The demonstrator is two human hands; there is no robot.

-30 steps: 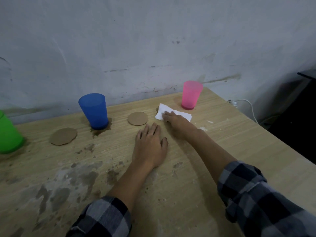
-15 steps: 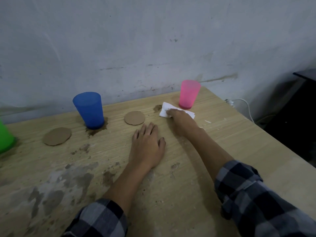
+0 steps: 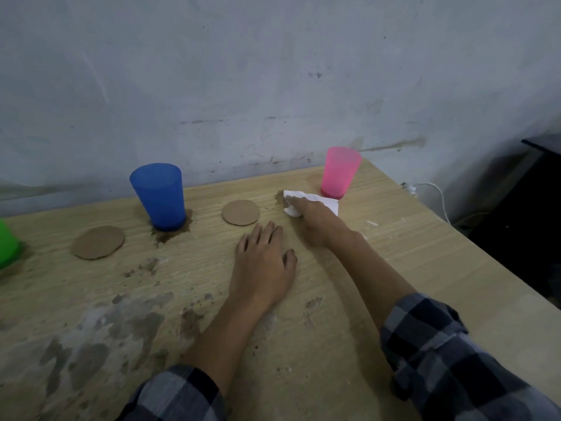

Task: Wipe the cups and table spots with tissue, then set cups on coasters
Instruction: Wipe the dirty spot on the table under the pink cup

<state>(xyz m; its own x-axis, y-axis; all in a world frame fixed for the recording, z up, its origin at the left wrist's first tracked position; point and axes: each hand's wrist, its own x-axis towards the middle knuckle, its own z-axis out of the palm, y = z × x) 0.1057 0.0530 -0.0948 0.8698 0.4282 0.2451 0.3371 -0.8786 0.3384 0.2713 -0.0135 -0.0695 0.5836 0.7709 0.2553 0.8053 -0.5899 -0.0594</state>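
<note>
Right hand (image 3: pixel 315 221) has shifted to the left edge of the tissue (image 3: pixel 329 202), straight fingers (image 3: pixel 300 205) pressing it; brown spot (image 3: pixel 279 196) lies just beyond, upper centre

Matt wood-grain table (image 3: pixel 379 284), stained; translucent plastic pink cup (image 3: pixel 340 173); rough cardboard coaster (image 3: pixel 240 212); soft white paper tissue (image 3: pixel 326 202).

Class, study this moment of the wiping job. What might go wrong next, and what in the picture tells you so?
1. The right hand presses the tissue close beside the pink cup; a wide stroke might tip it.
2. The blue cup stands in a brown stain; moved unwiped, it would likely dirty a coaster.
</note>
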